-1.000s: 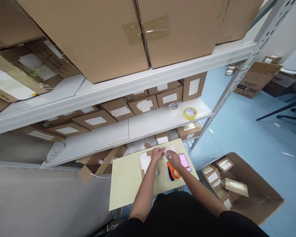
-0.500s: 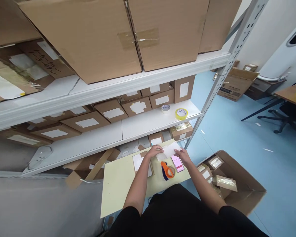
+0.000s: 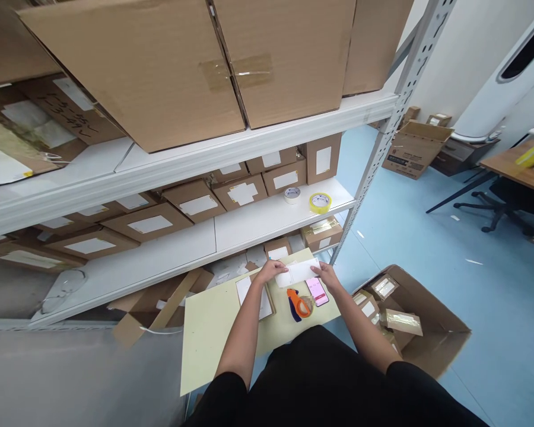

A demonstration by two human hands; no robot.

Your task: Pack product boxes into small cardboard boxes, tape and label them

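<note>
A thin, smooth white paper strip [image 3: 301, 271], oblong and nearly flat, is stretched between the person's two hands over the far right part of the counter [image 3: 213, 326]; from here I cannot tell whether its lower edge touches the surface. The left hand [image 3: 271, 270] has its grip clamped on the strip's left end, fingertips and thumb together, and the right hand [image 3: 326, 274] pinches the right end the same way. Just below the right hand lies a slim phone [image 3: 317, 292] with rounded corners and a glossy pink screen, and beside it a curved hand tool [image 3: 297, 305] in bright orange and navy. A low cardboard box [image 3: 265, 303] faced with white paper sits partly behind the left forearm. The counter itself is a smooth, pale yellow rectangular panel. Beyond it, a white shelf [image 3: 258, 224] bears a ring-shaped roll of white tape [image 3: 292, 196] near a yellow-edged tape roll [image 3: 320, 203], with brown boxes [image 3: 199, 202] wearing white labels ranged behind. Large corrugated cartons [image 3: 133, 71] fill the level above, one seam crossed by shiny tape. On the right, an open carton [image 3: 440, 308] holds small tape-wrapped parcels [image 3: 403, 321] on the glossy blue floor [image 3: 396, 231].
</note>
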